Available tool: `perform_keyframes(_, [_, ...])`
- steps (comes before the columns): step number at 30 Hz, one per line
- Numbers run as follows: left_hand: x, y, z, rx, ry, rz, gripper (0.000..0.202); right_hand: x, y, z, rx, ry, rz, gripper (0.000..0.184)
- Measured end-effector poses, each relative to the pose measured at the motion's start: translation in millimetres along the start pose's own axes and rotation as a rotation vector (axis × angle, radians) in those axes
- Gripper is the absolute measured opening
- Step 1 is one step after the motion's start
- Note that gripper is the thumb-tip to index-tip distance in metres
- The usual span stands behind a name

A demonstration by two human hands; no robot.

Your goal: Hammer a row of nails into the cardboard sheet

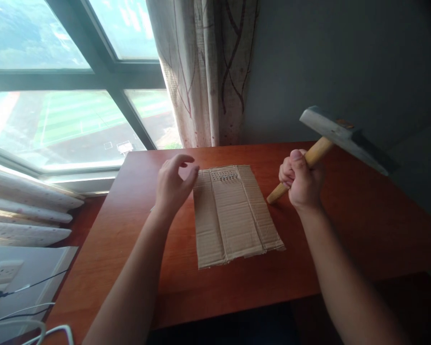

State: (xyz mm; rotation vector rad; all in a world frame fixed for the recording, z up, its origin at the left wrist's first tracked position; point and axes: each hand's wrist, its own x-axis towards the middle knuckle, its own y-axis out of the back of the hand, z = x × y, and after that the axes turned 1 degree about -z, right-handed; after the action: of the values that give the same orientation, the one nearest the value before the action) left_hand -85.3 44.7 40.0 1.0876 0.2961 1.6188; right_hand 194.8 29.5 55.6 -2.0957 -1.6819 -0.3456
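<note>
A flattened piece of cardboard (233, 213) lies on the reddish-brown wooden table (362, 225), with a cluster of small dark nails (227, 176) stuck near its far edge. My right hand (301, 179) is closed round the wooden handle of a hammer (339, 132), whose metal head is raised to the right above the table. My left hand (174, 184) hovers just left of the cardboard's far corner with fingers loosely curled and apart, holding nothing that I can see.
A window (68, 86) and a patterned curtain (208, 72) stand behind the table, with a grey wall to the right. At lower left are a white power socket (3, 272) and several cables (28, 326). White boards (25, 211) lean by the sill.
</note>
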Motion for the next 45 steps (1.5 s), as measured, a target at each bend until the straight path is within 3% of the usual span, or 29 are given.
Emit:
perform_keyframes(2, [-2.5, 11.1, -14.0, 0.097, 0.092, 0.012, 0.020, 1.4, -1.2, 1.3, 0.005, 0.005, 0.001, 0.056])
perform_keyframes(5, [-15.6, 29.0, -30.8, 0.313, 0.187, -0.079, 0.021, 3.9, -2.4, 3.0, 0.003, 0.012, 0.028, 0.056])
perform_keyframes(9, [-42.4, 47.0, -43.1, 0.517, 0.222, -0.254, 0.023, 6.2, -2.4, 5.0, -0.002, 0.007, 0.044, 0.056])
perform_keyframes(13, [-61.9, 55.9, -46.1, 0.613, 0.242, -0.324, 0.029, 6.6, -2.2, 6.1, -0.022, -0.002, 0.048, 0.057])
perform_keyframes(24, [-66.7, 56.7, -43.3, 0.784, 0.283, -0.444, 0.035, 6.9, -1.4, 4.4, -0.073, 0.003, 0.054, 0.058])
perform_keyframes(45, [-62.7, 54.6, -38.2, 0.844, 0.254, -0.516, 0.040, 5.3, -2.2, 4.5, -0.097, 0.011, 0.064, 0.058])
